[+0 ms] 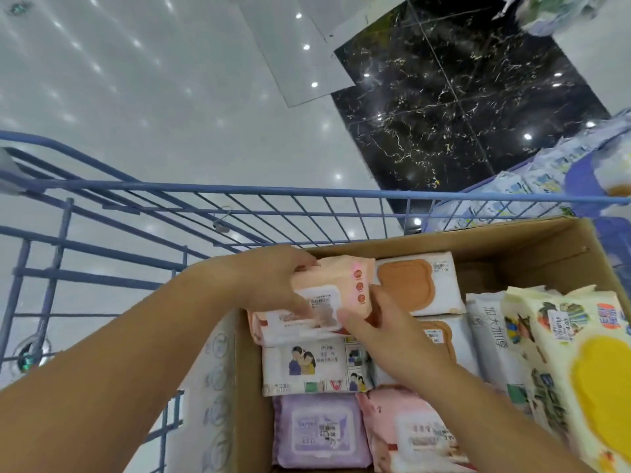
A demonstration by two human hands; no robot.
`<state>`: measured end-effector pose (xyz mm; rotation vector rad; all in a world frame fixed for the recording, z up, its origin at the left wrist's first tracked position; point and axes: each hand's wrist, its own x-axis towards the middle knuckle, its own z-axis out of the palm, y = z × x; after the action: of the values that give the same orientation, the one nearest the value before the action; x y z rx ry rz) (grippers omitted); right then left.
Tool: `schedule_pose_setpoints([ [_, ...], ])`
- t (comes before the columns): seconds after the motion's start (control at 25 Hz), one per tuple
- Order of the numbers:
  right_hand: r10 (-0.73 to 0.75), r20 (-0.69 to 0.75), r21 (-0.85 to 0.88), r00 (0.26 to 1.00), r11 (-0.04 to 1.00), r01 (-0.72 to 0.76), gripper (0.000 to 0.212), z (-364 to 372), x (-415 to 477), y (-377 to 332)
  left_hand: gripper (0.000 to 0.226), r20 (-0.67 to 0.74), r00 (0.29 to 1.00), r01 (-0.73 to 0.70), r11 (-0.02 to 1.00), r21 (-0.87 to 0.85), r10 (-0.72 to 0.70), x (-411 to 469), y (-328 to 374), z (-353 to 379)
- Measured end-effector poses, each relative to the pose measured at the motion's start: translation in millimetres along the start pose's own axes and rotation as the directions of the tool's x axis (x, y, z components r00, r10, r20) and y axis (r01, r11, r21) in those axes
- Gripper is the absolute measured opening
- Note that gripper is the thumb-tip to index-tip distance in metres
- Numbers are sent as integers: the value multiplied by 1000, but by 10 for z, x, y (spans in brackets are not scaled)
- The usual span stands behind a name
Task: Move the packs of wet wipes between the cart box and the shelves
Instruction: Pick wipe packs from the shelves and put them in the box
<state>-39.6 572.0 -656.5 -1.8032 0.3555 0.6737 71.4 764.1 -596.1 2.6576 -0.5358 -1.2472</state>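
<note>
A cardboard box (478, 238) sits in a blue wire cart (239, 196) and holds several packs of wet wipes. My left hand (273, 285) and my right hand (396, 339) both grip one peach-pink pack (345, 285) at the box's far left corner, just above another pink pack. Below lie a white pack with cartoon figures (314, 367), a purple pack (321, 431) and a pink pack (409, 435). White packs with orange lids (416, 285) lie at the back. Yellow-lidded packs (577, 363) stand on the right.
The shelf edge with blue-white packs (532, 186) shows at the right, beyond the cart rail. Glossy white floor (153, 97) with a black marble patch (461, 97) lies ahead. The cart's wire side (51, 268) stands at my left.
</note>
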Motion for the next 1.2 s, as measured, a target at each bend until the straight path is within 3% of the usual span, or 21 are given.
schedule_pose_setpoints([
  [0.08,-8,-72,36,997,999,11,31,113,100,-38,60,-132,991,-19,994,104,32,-72,-37,128],
  [0.16,-19,-163,-13,986,1000,17,26,205,123,-47,52,-382,921,-29,993,118,73,-171,-101,369],
  [0.28,4,-165,-77,986,997,-17,24,290,221,-135,47,-622,781,-82,997,-9,59,-42,-270,752],
  [0.36,74,-143,-80,987,993,-86,24,302,332,-167,50,-678,734,-111,983,-145,-17,124,-339,893],
  [0.48,143,-111,-52,983,987,-150,32,247,407,-220,46,-662,746,-69,980,-186,-73,230,-285,912],
  [0.56,179,-121,-16,976,983,-182,44,192,286,-281,40,-618,764,-43,942,-334,-184,120,-198,813],
  [0.64,216,-186,17,958,976,-217,55,111,58,-326,38,-557,764,-18,853,-522,-325,-75,-77,696],
  [0.76,285,-264,170,921,954,-247,66,-56,-433,-393,38,-431,796,4,715,-699,-425,-393,36,651],
  [0.84,313,-293,289,903,930,-229,57,-164,-780,-388,44,-288,830,73,605,-793,-478,-634,139,640],
  [0.96,356,-313,462,881,867,-186,34,-319,-1285,-424,51,-163,883,106,526,-844,-439,-1103,464,527],
  [1.12,365,-363,540,857,832,-127,54,-504,-1880,-478,40,-136,956,28,542,-840,-260,-1593,1116,359],
  [1.2,342,-424,567,839,823,-49,50,-615,-2254,-418,35,-160,975,-44,572,-819,-154,-1800,1558,305],
])
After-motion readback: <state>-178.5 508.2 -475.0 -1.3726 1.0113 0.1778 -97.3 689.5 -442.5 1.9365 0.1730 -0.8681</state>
